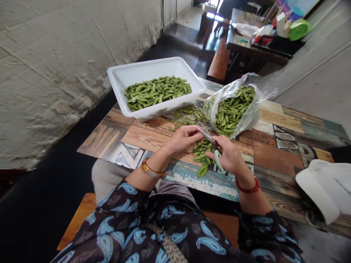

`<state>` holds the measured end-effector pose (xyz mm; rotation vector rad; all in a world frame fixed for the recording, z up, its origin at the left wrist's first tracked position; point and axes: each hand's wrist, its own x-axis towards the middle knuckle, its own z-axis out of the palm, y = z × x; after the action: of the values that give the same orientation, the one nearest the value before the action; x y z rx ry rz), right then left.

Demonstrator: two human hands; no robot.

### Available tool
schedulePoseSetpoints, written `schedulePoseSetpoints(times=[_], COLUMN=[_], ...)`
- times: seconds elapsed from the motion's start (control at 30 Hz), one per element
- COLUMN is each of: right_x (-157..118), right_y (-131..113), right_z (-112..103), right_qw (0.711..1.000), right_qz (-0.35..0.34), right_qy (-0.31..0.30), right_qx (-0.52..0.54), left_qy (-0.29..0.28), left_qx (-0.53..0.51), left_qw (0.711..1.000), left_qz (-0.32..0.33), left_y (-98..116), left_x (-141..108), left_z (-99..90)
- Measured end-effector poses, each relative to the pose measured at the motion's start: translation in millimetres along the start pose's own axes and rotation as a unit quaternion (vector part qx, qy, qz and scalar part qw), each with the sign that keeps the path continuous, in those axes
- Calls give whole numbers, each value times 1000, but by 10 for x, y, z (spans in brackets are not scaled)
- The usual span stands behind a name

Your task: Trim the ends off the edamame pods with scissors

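Containing green pods (pixel 159 92) | white tub (pixel 164 67) — part full | plastic bag (pixel 251 113) — mouth open

Wht cap (pixel 325 188) far R, wd bench (pixel 220 60) nr back tbl (pixel 241 15) w/ rnd grn item (pixel 299 30).

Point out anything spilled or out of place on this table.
Green scraps lie scattered on the tabletop by the white plastic tub and the clear plastic bag, looking spilled because they're outside both.
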<state>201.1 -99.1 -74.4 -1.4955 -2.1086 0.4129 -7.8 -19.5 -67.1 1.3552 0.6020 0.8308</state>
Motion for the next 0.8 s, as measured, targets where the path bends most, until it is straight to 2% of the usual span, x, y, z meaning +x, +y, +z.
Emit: schedulePoseSetpoints(times=[0.1, 0.5, 0.8], right_x=[4, -7, -14], right_y=[5, -32, 6], right_z=[2, -5, 23], right_qw=[1000, 1000, 999], right_qz=[-10, -12, -31], right_qy=[-5, -6, -15], right_qx=[13, -25, -8], left_qy=[-9, -19, -47], left_qx=[0, 6, 4], left_qw=[1000, 1000, 998], left_qz=[13, -5, -47], left_y=[3, 27, -32], left_x=[-3, -17, -5], left_z=[8, 3, -3])
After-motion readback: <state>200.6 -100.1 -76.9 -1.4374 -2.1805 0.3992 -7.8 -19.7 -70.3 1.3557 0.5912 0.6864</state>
